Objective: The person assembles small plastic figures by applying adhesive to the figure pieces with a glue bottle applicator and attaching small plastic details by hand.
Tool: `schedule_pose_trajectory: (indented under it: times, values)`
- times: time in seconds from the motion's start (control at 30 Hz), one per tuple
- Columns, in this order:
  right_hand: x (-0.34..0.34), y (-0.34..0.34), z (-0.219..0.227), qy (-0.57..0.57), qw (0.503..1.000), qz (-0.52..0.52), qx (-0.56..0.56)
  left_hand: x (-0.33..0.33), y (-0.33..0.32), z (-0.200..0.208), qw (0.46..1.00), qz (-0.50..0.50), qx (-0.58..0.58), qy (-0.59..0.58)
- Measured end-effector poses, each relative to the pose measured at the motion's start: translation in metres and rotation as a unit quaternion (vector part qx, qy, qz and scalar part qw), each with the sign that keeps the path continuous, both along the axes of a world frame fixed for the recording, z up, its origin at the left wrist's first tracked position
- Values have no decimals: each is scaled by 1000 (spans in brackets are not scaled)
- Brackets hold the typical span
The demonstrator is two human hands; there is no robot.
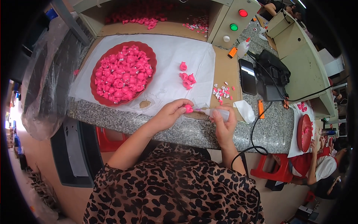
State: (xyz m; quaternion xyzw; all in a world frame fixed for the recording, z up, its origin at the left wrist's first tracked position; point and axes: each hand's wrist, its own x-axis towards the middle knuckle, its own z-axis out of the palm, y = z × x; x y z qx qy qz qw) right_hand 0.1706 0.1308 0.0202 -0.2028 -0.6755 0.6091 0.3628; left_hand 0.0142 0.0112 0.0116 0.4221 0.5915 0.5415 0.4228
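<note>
The table (276, 128) is speckled grey stone, polished and hard-edged, with a smooth white sheet (167, 52) spread over brown cardboard (223, 61); near its front edge the sheet is wrinkled and torn. On it sits a red bowl (93, 85) with a scalloped rim, heaped with glossy, knobbly pink figures (123, 72), rounded and dotted here and there with white. A few more figures lie loose on the sheet to the bowl's right, one alone and a small cluster just below it. Farther right, on the cardboard, tiny flat chips (222, 91) of pink and white are scattered near a crumpled white wipe (244, 111). The person's forearms slant in from below, bare to the elbow, above a leopard-print garment. The left hand (173, 112) is turned inward, its thumb and fingertips pinching a single pink piece (188, 108). The right hand (225, 125) is raised with the wrist upright, thumb and fingers wrapped around a translucent soft bottle (223, 113), its thin nozzle pointing left. The piece lies at the very tips of the left hand, over the table's front edge, directly left of the right hand; the nozzle's end is close beside it, though I can't tell whether they touch.
</note>
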Motion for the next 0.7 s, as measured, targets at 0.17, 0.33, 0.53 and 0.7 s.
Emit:
schedule_pose_trajectory:
  times: [0.17, 0.33, 0.53, 0.7]
  values:
    - [1, -2, 2, -6, 1000, 8, 3, 1, 0, -3, 1000, 6, 1, 15]
    - [3, -4, -1, -6, 1000, -9, 26, 3, 1, -5, 1000, 20, 11, -5]
    - [1, -9, -3, 0, 1000, -25, 17, 3, 0, -7, 999, 15, 4, -32]
    - [1, -11, -4, 7, 1000, -19, 0, 4, 0, -14, 997, 33, 36, -59]
